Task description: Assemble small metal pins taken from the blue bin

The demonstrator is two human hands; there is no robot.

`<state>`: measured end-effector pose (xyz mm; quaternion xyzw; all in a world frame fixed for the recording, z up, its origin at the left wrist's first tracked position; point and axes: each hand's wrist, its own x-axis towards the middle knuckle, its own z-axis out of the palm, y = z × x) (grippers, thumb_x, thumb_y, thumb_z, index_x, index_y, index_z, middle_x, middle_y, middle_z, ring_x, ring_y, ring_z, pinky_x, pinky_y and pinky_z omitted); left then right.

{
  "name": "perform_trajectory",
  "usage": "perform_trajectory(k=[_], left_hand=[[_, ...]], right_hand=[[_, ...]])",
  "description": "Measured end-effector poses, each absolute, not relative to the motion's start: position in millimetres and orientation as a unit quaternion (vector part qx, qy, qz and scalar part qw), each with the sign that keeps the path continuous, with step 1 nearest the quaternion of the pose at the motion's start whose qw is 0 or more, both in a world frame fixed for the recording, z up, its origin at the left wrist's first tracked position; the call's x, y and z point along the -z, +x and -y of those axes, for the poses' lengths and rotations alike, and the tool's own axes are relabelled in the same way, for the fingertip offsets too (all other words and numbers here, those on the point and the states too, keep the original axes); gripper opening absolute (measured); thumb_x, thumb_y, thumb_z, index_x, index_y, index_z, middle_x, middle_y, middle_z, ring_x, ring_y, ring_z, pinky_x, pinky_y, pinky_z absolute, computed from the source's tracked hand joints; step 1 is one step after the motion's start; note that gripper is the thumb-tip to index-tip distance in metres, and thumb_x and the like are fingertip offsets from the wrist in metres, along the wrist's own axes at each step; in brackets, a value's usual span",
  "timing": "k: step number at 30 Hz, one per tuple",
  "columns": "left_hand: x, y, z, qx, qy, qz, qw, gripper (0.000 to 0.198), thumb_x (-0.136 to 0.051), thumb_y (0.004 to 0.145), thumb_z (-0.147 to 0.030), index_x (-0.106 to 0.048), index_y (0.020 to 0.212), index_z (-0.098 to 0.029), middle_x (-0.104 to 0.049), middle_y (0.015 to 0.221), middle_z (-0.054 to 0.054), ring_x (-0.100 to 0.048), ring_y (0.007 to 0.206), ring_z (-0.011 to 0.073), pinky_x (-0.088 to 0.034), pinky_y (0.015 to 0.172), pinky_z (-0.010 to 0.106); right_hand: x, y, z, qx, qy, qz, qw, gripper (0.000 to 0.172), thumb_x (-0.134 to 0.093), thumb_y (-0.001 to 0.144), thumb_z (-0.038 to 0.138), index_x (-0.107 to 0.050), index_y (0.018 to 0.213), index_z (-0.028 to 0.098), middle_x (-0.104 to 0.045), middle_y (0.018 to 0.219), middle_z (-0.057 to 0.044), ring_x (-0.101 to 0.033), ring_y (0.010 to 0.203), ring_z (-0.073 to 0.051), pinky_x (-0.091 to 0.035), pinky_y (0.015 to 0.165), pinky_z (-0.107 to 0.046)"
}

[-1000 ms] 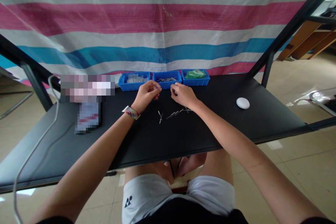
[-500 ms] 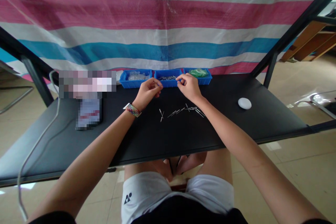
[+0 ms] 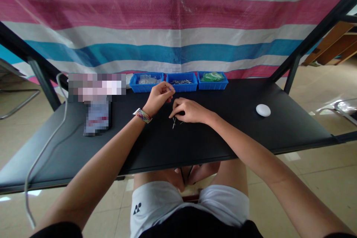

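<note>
My left hand (image 3: pixel 159 96) is closed in a pinch in front of the middle blue bin; whatever lies between its fingertips is too small to make out. Lower and to the right, my right hand (image 3: pixel 192 111) reaches down to the black tabletop (image 3: pixel 167 148), thumb and forefinger pinched at the upper end of a thin metal pin (image 3: pixel 174 123). Another pin crosses it there. More loose pins are mostly hidden under the right hand. Similar pins (image 3: pixel 182 81) lie in the middle blue bin (image 3: pixel 182 88).
The left blue bin (image 3: pixel 146 88) holds clear plastic pieces, the right blue bin (image 3: pixel 213 85) green ones. A white round object (image 3: pixel 263 110) sits at the right. At the left are blurred items (image 3: pixel 97 115) and a grey cable (image 3: pixel 46 148). A striped sheet (image 3: pixel 178 37) hangs behind.
My right hand has moved from the front of the middle bin down and left to the pins on the table. My left hand stays pinched in nearly the same place.
</note>
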<state>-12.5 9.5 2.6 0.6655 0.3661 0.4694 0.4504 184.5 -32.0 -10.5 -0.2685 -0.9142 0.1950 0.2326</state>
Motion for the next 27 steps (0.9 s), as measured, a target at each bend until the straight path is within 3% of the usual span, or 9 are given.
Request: perform_trajectory(k=[4, 9, 12, 19, 27], left_hand=[[-3, -11, -8, -0.465, 0.666, -0.368, 0.452, 0.021, -0.08, 0.082, -0.032, -0.065, 0.087, -0.018, -0.062, 0.064, -0.002, -0.058, 0.053, 0.0111, -0.046, 0.052, 0.023], [-3, -11, -8, -0.45, 0.674, -0.367, 0.458, 0.02, -0.078, 0.082, -0.032, -0.065, 0.087, -0.018, -0.061, 0.065, -0.001, -0.058, 0.052, 0.011, -0.048, 0.052, 0.023], [-1, -12, -9, -0.422, 0.689, -0.37, 0.458, 0.018, -0.076, 0.083, -0.032, -0.066, 0.088, -0.018, -0.064, 0.069, 0.001, -0.059, 0.054, 0.0113, -0.049, 0.052, 0.022], [0, -11, -8, -0.37, 0.711, -0.389, 0.454, 0.019, -0.068, 0.085, -0.036, -0.071, 0.084, -0.017, -0.066, 0.071, 0.002, -0.062, 0.056, 0.0123, -0.045, 0.048, 0.021], [3, -12, -13, -0.37, 0.683, -0.399, 0.487, 0.026, -0.071, 0.087, -0.041, -0.071, 0.08, -0.017, -0.065, 0.068, 0.003, -0.061, 0.055, 0.0127, -0.047, 0.048, 0.022]], right_hand=[[6, 191, 30, -0.169, -0.307, 0.908, 0.231, 0.018, -0.072, 0.093, 0.011, -0.084, 0.097, 0.024, -0.07, 0.106, -0.006, -0.067, 0.103, -0.022, -0.05, 0.089, -0.033], [3, 202, 27, -0.113, -0.382, 0.886, 0.237, 0.019, -0.065, 0.093, 0.009, -0.079, 0.097, 0.022, -0.071, 0.109, -0.006, -0.067, 0.092, -0.019, -0.045, 0.076, -0.029], [7, 206, 19, -0.1, -0.424, 0.854, 0.284, 0.018, -0.063, 0.092, 0.011, -0.078, 0.096, 0.021, -0.071, 0.103, -0.005, -0.063, 0.079, -0.017, -0.043, 0.07, -0.029], [13, 206, 4, -0.23, -0.422, 0.741, 0.469, 0.007, -0.069, 0.085, 0.02, -0.075, 0.088, 0.02, -0.074, 0.089, -0.003, -0.057, 0.063, -0.014, -0.046, 0.065, -0.03], [11, 203, 5, -0.354, -0.419, 0.656, 0.518, 0.014, -0.074, 0.083, 0.035, -0.072, 0.087, 0.022, -0.073, 0.078, -0.001, -0.062, 0.06, -0.015, -0.049, 0.058, -0.029]])
